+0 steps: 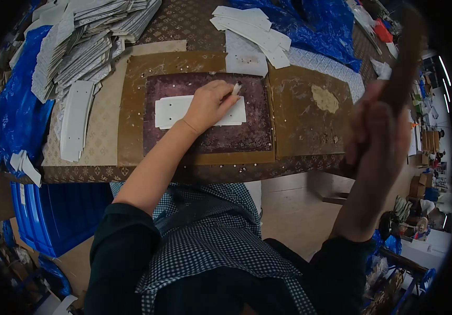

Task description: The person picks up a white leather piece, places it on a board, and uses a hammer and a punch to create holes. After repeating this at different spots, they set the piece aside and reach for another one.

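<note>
Strip (173, 111): white, under left hand.
Pad (205, 142): dark maroon, speckled.
Board (299, 126): brown.
Tarp (310, 26): blue, one o'clock.
Apron (220, 236): black-white gingham.

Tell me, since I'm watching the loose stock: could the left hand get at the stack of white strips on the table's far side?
Probably yes: the left hand rests on a white piece, and only bare board lies between it and the white strips.
</note>
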`<state>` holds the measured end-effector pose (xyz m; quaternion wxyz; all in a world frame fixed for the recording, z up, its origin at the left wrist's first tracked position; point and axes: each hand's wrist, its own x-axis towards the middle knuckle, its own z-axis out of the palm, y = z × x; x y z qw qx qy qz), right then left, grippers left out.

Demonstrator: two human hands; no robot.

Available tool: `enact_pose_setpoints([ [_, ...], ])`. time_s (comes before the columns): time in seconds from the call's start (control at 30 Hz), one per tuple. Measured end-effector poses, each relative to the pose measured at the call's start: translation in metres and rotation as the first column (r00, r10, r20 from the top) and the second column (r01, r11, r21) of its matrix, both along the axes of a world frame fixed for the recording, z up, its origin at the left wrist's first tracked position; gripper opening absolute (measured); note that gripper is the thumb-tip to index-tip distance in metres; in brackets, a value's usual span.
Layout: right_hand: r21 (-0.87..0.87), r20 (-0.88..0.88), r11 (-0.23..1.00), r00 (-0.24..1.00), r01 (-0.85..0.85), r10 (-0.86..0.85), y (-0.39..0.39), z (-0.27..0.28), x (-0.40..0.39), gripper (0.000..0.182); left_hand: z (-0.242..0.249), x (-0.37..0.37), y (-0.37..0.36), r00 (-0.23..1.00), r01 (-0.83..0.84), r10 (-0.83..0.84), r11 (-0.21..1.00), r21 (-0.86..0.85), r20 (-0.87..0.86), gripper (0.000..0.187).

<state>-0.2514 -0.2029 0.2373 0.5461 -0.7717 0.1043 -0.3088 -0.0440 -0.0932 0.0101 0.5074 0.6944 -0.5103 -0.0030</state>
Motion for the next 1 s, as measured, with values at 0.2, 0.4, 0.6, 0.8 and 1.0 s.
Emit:
enact_pose_setpoints([
  [0.2, -0.337, -0.306, 0.925, 0.949, -0.177, 0.070, -0.017, -0.079, 0.005, 0.024, 0.001, 0.001, 0.001, 1.000, -0.003, 0.003, 1.000, -0.021, 0.012, 0.014],
  [0.4, 0.258, -0.580, 0.962, 0.811, 0.085, 0.083, -0.003, -0.104, 0.005, 0.019, 0.007, -0.002, -0.001, 0.998, -0.008, 0.009, 1.000, 0.014, -0.069, 0.015],
  [0.6, 0.502, -0.298, 0.849, 0.954, 0.165, -0.010, 0.005, -0.195, 0.038, 0.028, 0.004, -0.001, 0.001, 0.994, -0.003, 0.004, 1.000, 0.007, -0.106, 0.018],
  [0.8, 0.500, -0.268, 0.850, 0.963, 0.163, -0.026, 0.008, -0.205, 0.040, 0.031, 0.006, 0.004, 0.002, 0.897, -0.143, 0.142, 0.989, 0.030, -0.418, 0.018],
  [1.0, 0.515, -0.263, 0.839, 0.964, 0.175, -0.040, 0.010, -0.206, 0.042, 0.030, 0.012, -0.008, 0.026, 0.929, 0.085, -0.024, 0.985, 0.150, -0.370, 0.018],
])
